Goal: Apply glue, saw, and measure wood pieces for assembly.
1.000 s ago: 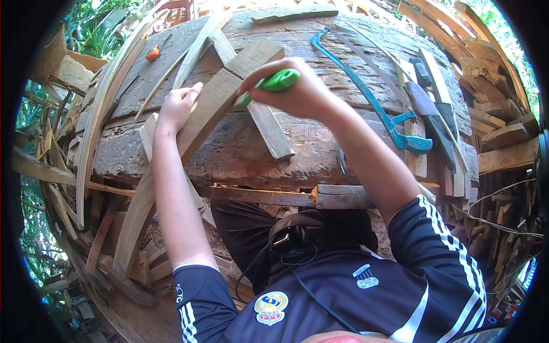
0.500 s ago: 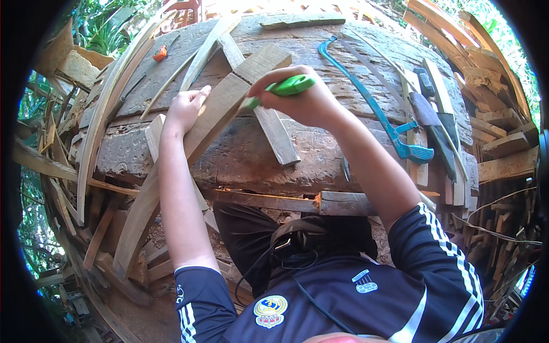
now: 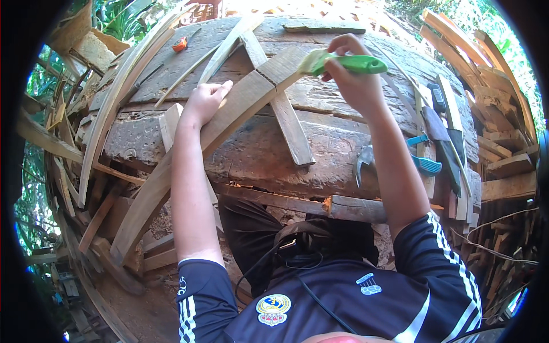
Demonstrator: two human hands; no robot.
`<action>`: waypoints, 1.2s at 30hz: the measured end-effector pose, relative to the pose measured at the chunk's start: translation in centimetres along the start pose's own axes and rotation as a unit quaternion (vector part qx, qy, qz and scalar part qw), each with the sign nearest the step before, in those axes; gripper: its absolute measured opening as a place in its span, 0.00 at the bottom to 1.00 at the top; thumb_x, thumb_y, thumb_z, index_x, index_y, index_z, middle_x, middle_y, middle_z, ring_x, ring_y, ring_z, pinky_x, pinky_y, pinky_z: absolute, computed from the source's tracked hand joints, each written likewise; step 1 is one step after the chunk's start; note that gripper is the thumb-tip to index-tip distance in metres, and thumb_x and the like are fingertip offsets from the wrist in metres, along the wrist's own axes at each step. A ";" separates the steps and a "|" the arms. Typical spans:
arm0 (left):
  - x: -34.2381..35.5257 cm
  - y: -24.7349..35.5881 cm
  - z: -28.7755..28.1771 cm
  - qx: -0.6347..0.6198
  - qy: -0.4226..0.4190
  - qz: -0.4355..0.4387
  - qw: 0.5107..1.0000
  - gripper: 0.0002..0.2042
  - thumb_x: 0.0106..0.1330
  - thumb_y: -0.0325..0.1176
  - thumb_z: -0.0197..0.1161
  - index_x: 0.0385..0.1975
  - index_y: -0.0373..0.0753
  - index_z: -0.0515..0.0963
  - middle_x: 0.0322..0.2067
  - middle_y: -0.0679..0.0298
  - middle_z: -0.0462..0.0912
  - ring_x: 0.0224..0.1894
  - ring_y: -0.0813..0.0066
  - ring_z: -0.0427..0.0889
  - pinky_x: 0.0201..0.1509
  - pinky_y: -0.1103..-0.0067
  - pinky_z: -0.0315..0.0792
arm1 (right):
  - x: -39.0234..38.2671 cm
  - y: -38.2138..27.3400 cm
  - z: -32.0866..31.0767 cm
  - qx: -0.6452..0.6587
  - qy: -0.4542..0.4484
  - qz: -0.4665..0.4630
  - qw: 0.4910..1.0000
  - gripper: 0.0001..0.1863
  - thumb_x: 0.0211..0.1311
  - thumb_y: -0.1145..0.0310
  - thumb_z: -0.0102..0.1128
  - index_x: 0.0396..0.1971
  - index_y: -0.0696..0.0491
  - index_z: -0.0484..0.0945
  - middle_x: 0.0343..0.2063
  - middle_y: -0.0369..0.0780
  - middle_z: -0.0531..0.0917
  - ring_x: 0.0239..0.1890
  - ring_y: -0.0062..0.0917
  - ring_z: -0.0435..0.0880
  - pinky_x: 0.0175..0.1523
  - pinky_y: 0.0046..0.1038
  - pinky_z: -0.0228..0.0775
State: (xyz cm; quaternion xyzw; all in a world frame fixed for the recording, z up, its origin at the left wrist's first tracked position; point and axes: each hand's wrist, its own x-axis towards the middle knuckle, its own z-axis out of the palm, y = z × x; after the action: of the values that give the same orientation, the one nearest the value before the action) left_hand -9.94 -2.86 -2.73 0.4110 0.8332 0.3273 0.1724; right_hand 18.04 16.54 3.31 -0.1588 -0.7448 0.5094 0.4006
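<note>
My left hand (image 3: 203,104) grips a long wooden board (image 3: 229,117) that slants from lower left to upper right, with a dark line across it near the upper end. My right hand (image 3: 357,83) holds a green-handled brush (image 3: 361,64), its pale bristles at that end of the board. The board crosses another short plank (image 3: 291,128) on the worn wooden bench (image 3: 263,168). A blue metal tool (image 3: 426,166) lies by my right forearm, partly hidden behind it. A grey curved metal piece (image 3: 360,163) is beside it.
An orange tape measure (image 3: 180,43) sits at the back left. Long strips (image 3: 121,80) lie along the left side. Dark pouch-like items (image 3: 439,134) and a small dark block (image 3: 436,97) lie at the right, near stacked wood offcuts (image 3: 503,143).
My right hand and the brush have moved right and up along the board to its upper end, now covering more of the blue tool. My left hand still grips the board.
</note>
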 end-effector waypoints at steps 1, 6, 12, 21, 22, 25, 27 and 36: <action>0.2 0.7 0.1 -0.029 0.005 0.034 0.999 0.26 0.72 0.50 0.59 0.18 0.33 0.77 0.16 0.65 0.75 0.21 0.79 0.70 0.30 0.75 0.65 | 0.0 -0.1 0.0 -0.002 0.003 -0.001 1.000 0.11 0.57 0.70 0.67 0.39 0.52 0.77 0.31 0.36 0.78 0.32 0.19 0.81 0.35 0.25 0.75; -0.9 2.8 0.7 -0.053 -0.123 -0.002 0.991 0.23 0.72 0.50 0.61 0.22 0.35 0.82 0.16 0.72 0.74 0.22 0.85 0.66 0.28 0.77 0.62 | 0.1 0.1 -0.7 -0.070 -0.067 -0.030 0.995 0.12 0.60 0.68 0.71 0.39 0.54 0.78 0.30 0.34 0.82 0.34 0.16 0.84 0.38 0.20 0.76; -2.3 2.8 1.4 -0.117 -0.122 0.059 0.984 0.21 0.70 0.50 0.64 0.35 0.34 0.86 0.24 0.70 0.83 0.27 0.85 0.74 0.34 0.80 0.70 | 0.2 -2.4 -2.6 0.020 -0.208 0.059 0.976 0.05 0.56 0.72 0.69 0.29 0.56 0.82 0.25 0.39 0.86 0.28 0.19 0.86 0.32 0.21 0.78; -2.1 2.7 1.0 -0.095 -0.130 0.029 0.986 0.22 0.68 0.51 0.65 0.38 0.33 0.87 0.28 0.67 0.86 0.33 0.82 0.78 0.42 0.79 0.72 | -0.1 -3.5 -3.0 -0.026 -0.246 0.089 0.965 0.07 0.60 0.71 0.69 0.26 0.57 0.80 0.23 0.38 0.84 0.22 0.18 0.84 0.27 0.21 0.78; -2.1 3.0 1.0 -0.086 -0.128 0.041 0.987 0.22 0.68 0.52 0.65 0.39 0.33 0.87 0.28 0.67 0.86 0.33 0.82 0.78 0.42 0.79 0.72 | 0.1 -3.9 -4.2 0.004 -0.290 0.085 0.953 0.09 0.61 0.70 0.71 0.28 0.58 0.79 0.23 0.40 0.84 0.19 0.19 0.83 0.22 0.18 0.75; -2.0 3.1 1.5 -0.089 -0.115 0.066 0.987 0.23 0.68 0.52 0.64 0.41 0.33 0.86 0.29 0.66 0.86 0.33 0.82 0.78 0.42 0.79 0.72 | 0.3 -4.0 -6.1 0.016 -0.184 0.062 0.981 0.10 0.61 0.68 0.70 0.28 0.58 0.80 0.24 0.41 0.85 0.23 0.19 0.85 0.27 0.20 0.80; -2.0 3.1 1.1 -0.080 -0.123 0.071 0.987 0.23 0.68 0.52 0.64 0.38 0.33 0.86 0.27 0.67 0.84 0.31 0.83 0.77 0.39 0.80 0.71 | 1.3 -2.7 -6.8 0.065 -0.047 0.036 0.996 0.12 0.63 0.65 0.71 0.32 0.59 0.82 0.27 0.42 0.86 0.28 0.22 0.88 0.34 0.23 0.84; -2.0 3.3 0.8 -0.090 -0.130 0.055 0.986 0.20 0.71 0.48 0.63 0.33 0.33 0.85 0.25 0.74 0.81 0.28 0.88 0.73 0.33 0.83 0.68 | 2.6 1.6 -12.2 0.054 0.245 0.147 0.957 0.16 0.68 0.70 0.59 0.51 0.60 0.75 0.40 0.48 0.83 0.33 0.33 0.89 0.35 0.30 0.86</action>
State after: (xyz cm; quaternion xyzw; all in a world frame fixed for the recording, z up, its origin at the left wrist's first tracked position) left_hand -6.39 -2.68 -0.98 0.4782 0.7470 0.3532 0.2975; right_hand 25.41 26.57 5.00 -0.3646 -0.5637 0.5473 0.4998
